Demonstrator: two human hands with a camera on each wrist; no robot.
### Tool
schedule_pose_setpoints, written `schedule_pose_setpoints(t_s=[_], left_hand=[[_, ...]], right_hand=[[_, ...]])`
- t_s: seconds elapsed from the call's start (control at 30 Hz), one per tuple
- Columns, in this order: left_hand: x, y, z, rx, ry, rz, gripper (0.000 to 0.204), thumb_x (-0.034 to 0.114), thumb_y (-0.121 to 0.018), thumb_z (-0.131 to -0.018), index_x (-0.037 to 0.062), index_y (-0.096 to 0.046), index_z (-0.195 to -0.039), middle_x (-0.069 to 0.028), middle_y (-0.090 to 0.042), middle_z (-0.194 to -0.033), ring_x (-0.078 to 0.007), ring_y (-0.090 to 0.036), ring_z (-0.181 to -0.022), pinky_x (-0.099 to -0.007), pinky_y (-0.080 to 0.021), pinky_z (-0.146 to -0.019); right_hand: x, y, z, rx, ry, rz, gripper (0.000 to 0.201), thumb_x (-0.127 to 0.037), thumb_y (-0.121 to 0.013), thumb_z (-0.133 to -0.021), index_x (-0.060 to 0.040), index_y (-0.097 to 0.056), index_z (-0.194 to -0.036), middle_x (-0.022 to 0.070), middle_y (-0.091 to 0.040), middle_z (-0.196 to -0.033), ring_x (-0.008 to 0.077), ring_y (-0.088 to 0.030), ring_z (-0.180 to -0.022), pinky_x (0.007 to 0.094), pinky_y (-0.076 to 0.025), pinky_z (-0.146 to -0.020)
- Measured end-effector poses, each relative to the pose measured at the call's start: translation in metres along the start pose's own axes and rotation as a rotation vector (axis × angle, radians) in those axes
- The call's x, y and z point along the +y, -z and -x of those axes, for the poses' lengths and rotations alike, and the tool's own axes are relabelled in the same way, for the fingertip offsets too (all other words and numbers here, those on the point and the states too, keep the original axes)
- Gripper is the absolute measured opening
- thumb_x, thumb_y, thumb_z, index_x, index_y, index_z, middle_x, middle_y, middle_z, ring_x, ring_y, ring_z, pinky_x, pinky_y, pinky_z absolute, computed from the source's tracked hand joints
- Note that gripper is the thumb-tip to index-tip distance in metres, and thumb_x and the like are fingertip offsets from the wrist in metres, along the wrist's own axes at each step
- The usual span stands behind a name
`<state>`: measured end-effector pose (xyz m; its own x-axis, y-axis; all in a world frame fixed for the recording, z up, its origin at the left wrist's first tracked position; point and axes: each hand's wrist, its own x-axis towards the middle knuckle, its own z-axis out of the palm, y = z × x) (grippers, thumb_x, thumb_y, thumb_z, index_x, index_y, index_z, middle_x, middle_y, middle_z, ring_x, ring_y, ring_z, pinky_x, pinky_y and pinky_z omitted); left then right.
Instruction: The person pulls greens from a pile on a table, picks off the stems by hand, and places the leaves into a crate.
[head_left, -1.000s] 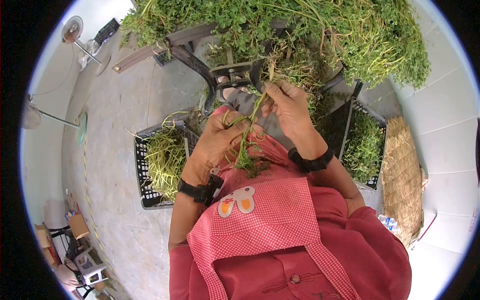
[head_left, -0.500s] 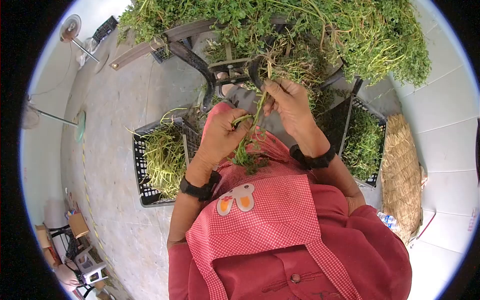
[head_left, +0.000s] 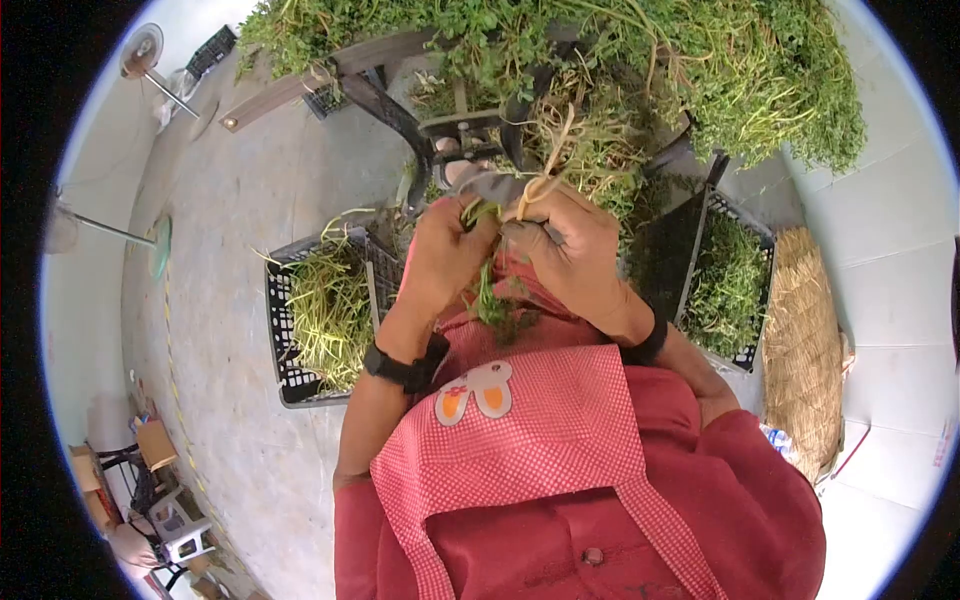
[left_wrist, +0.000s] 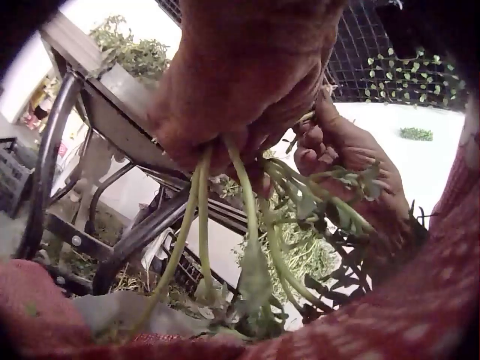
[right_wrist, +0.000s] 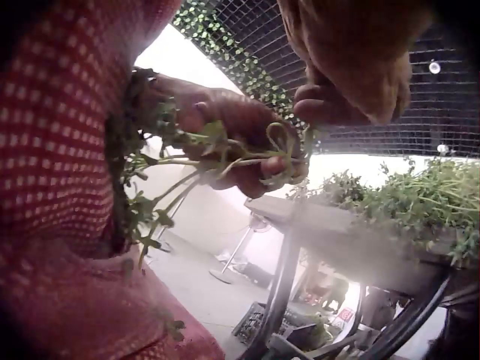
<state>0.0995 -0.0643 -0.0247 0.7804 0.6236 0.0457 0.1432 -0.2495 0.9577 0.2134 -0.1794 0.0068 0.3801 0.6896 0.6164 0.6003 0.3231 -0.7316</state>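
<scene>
In the head view, my left hand (head_left: pixel 440 260) grips several green leafy stems (head_left: pixel 488 300) over my lap, their leaves hanging toward the apron. Close beside it, my right hand (head_left: pixel 575 250) pinches the stems' other end, and a pale, stringy end (head_left: pixel 560 150) sticks up past its fingers. The left wrist view shows long stems (left_wrist: pixel 247 187) dropping from under the left hand, with the right hand (left_wrist: pixel 364 161) just beyond. From the right wrist, the left hand's curled fingers (right_wrist: pixel 251 135) hold looped stems right below my right hand (right_wrist: pixel 345 67).
A table (head_left: pixel 270 103) ahead bears a large heap of leafy greens (head_left: pixel 770 90). Black crates stand at both sides, holding pale stems (head_left: pixel 330 320) on the left and leafy tops (head_left: pixel 730 290) on the right. Loose trimmings (head_left: pixel 590 140) lie under the table; a rolled straw mat (head_left: pixel 803 350) stands far right.
My right hand has come down toward my body and turned over, closer to the left hand. The pale stem end now leans up and to the right. The left hand has risen slightly.
</scene>
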Motion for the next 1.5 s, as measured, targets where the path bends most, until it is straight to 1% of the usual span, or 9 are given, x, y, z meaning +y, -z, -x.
schedule_pose_setpoints(t_s=[0.13, 0.2, 0.3, 0.9, 1.07, 1.27, 1.4, 1.43, 1.5], left_hand=[[-0.028, -0.002, -0.007, 0.119, 0.068, 0.094, 0.015, 0.011, -0.053, -0.086, 0.0005, -0.057, -0.076, -0.0046, -0.056, -0.062, -0.0086, -0.048, -0.056, -0.0267, -0.040, -0.052], [-0.027, -0.004, -0.001, 0.094, 0.123, 0.298, 0.015, 0.012, -0.051, -0.088, 0.0014, -0.056, -0.079, -0.0031, -0.057, -0.064, -0.0088, -0.049, -0.055, -0.0249, -0.040, -0.049], [-0.028, 0.004, -0.004, -0.029, 0.299, 0.769, 0.015, 0.013, -0.045, -0.091, 0.0035, -0.056, -0.089, -0.0065, -0.063, -0.077, -0.0107, -0.058, -0.055, -0.0196, -0.042, -0.043], [0.012, -0.006, 0.011, -0.275, 0.372, 0.656, 0.026, 0.026, -0.049, -0.093, 0.0045, -0.058, -0.103, 0.0047, -0.052, -0.069, -0.0008, -0.031, -0.044, -0.0167, -0.020, -0.039], [-0.016, -0.011, 0.008, -0.227, 0.116, 0.160, 0.017, 0.017, -0.051, -0.089, 0.0029, -0.057, -0.096, -0.0004, -0.056, -0.072, -0.0117, -0.051, -0.058, -0.0237, -0.042, -0.053], [-0.052, 0.004, -0.003, -0.074, -0.448, -0.602, 0.027, 0.007, -0.057, -0.080, -0.0003, -0.056, -0.106, -0.0087, -0.063, -0.086, -0.0236, -0.060, -0.083, -0.0330, -0.045, -0.076], [-0.086, 0.009, 0.003, 0.132, -0.263, -0.218, 0.022, 0.012, -0.057, -0.081, 0.0001, -0.056, -0.101, -0.0092, -0.061, -0.087, -0.0203, -0.058, -0.075, -0.0321, -0.046, -0.067], [-0.104, 0.018, -0.002, 0.172, -0.427, -0.575, 0.019, 0.014, -0.056, -0.083, 0.0011, -0.056, -0.097, -0.0073, -0.059, -0.082, -0.0178, -0.055, -0.071, -0.0306, -0.044, -0.062], [-0.062, 0.009, -0.008, 0.270, 0.307, 0.133, 0.018, 0.021, -0.048, -0.088, 0.0052, -0.055, -0.083, -0.0003, -0.050, -0.066, -0.0095, -0.044, -0.057, -0.0251, -0.036, -0.049]], right_hand=[[-0.022, 0.006, -0.011, 0.042, 0.106, -0.066, 0.010, -0.010, -0.066, -0.077, -0.0027, -0.060, -0.079, 0.0065, -0.061, -0.070, 0.0156, -0.060, -0.059, 0.0262, -0.045, -0.051], [-0.019, 0.013, -0.029, 0.049, -0.321, -0.244, 0.011, -0.011, -0.064, -0.081, -0.0011, -0.059, -0.078, 0.0049, -0.063, -0.071, 0.0102, -0.059, -0.055, 0.0233, -0.046, -0.050], [0.019, 0.009, -0.029, 0.113, -0.329, -0.485, 0.012, -0.010, -0.058, -0.086, 0.0016, -0.058, -0.081, 0.0052, -0.061, -0.067, 0.0092, -0.059, -0.054, 0.0215, -0.046, -0.048], [0.053, 0.020, -0.027, 0.274, -0.461, -0.671, 0.022, -0.020, -0.056, -0.090, 0.0013, -0.057, -0.085, 0.0055, -0.058, -0.063, 0.0115, -0.056, -0.049, 0.0237, -0.044, -0.046], [0.048, 0.016, -0.028, 0.280, -0.464, -0.472, 0.020, -0.019, -0.056, -0.089, 0.0005, -0.056, -0.084, 0.0074, -0.062, -0.068, 0.0107, -0.055, -0.049, 0.0255, -0.045, -0.045], [-0.002, -0.015, 0.001, -0.178, 0.097, -0.031, 0.015, -0.007, -0.066, -0.074, -0.0016, -0.054, -0.083, 0.0125, -0.058, -0.087, 0.0269, -0.060, -0.079, 0.0308, -0.047, -0.063], [-0.019, -0.014, -0.006, -0.219, 0.117, -0.037, 0.022, -0.018, -0.067, -0.075, -0.0028, -0.054, -0.084, 0.0126, -0.058, -0.087, 0.0287, -0.060, -0.078, 0.0331, -0.048, -0.062], [-0.041, -0.011, -0.018, -0.770, 0.117, 0.143, 0.022, -0.022, -0.065, -0.075, -0.0038, -0.055, -0.084, 0.0114, -0.058, -0.089, 0.0290, -0.059, -0.078, 0.0338, -0.048, -0.062], [-0.048, -0.005, -0.025, -1.323, 0.110, 0.332, 0.023, -0.025, -0.064, -0.076, -0.0049, -0.056, -0.084, 0.0103, -0.058, -0.090, 0.0293, -0.059, -0.078, 0.0344, -0.048, -0.062]])
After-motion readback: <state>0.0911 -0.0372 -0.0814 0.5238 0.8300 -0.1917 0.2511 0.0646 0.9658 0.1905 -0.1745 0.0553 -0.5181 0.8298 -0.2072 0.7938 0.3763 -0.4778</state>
